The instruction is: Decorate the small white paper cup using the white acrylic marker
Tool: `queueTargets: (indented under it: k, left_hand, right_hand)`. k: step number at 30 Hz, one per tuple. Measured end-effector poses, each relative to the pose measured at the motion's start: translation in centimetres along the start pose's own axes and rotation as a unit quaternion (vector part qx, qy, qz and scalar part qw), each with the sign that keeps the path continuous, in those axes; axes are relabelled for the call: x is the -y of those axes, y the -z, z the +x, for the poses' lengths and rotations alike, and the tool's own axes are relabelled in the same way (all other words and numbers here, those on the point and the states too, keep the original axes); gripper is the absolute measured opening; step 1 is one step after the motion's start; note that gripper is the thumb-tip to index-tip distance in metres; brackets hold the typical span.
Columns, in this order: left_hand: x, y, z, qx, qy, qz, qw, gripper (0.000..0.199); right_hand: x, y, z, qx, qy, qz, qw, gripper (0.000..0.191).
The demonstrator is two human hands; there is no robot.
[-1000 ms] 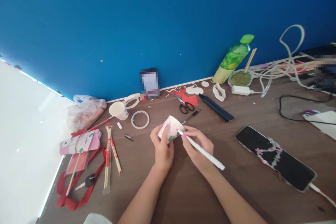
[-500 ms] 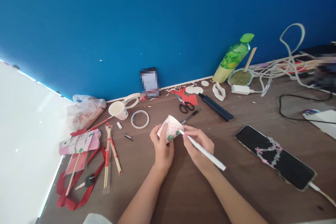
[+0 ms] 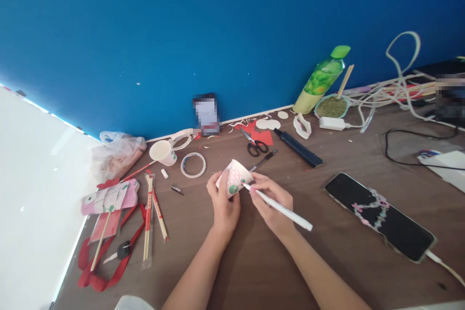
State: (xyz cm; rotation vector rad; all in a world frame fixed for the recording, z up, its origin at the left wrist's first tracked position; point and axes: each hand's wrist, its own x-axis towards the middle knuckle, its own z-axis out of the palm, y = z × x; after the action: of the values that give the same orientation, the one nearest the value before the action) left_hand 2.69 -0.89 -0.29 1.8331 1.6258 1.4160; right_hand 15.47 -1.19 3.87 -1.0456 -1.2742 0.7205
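Note:
A white paper cup [image 3: 235,177] with pink scale-like lines and green spots lies tilted in my left hand [image 3: 222,201], its fingers wrapped round the cup's left side. My right hand [image 3: 272,198] grips a white marker [image 3: 285,210] between thumb and fingers. The marker's tip is at the cup's side, close to the green spots; whether it touches cannot be made out. Just behind the cup lie a black pen [image 3: 267,157] and black-handled scissors [image 3: 256,145], the latter partly on red paper [image 3: 263,135].
On the left are another paper cup [image 3: 165,154], a tape roll [image 3: 193,165], wrapped chopsticks [image 3: 148,223], a key [image 3: 121,252] and a pink paper fish [image 3: 111,197]. A phone [image 3: 378,215] lies at right. A green bottle [image 3: 319,82] leans against the blue wall [image 3: 232,34].
The marker's tip has shifted slightly left and down along the cup's side with my right hand. The cup has turned a little in my left hand.

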Motion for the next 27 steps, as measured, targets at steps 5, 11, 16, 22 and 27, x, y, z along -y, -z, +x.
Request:
queueTargets:
  k: [5, 11, 16, 22, 27]
  left_hand:
    - [-0.5, 0.1, 0.4, 0.018, 0.011, -0.025, 0.999, 0.070]
    - [-1.0, 0.3, 0.6, 0.023, 0.001, -0.032, 0.999, 0.059]
    - [-1.1, 0.5, 0.7, 0.028, 0.000, -0.033, 0.999, 0.052]
    - [-0.8, 0.3, 0.6, 0.008, -0.004, -0.017, 1.000, 0.045]
    - [-0.4, 0.2, 0.4, -0.006, -0.025, -0.001, 1.000, 0.050]
  right_hand:
    - [-0.1, 0.5, 0.1, -0.075, -0.058, 0.071, 0.993, 0.009]
    - [0.2, 0.5, 0.1, -0.103, -0.034, 0.032, 0.994, 0.008]
    - [-0.1, 0.2, 0.0, -0.069, 0.003, 0.003, 0.998, 0.011]
    - [-0.3, 0.1, 0.1, -0.034, 0.029, 0.002, 0.999, 0.016]
    - [-0.3, 0.2, 0.2, -0.024, 0.047, -0.015, 0.998, 0.019]
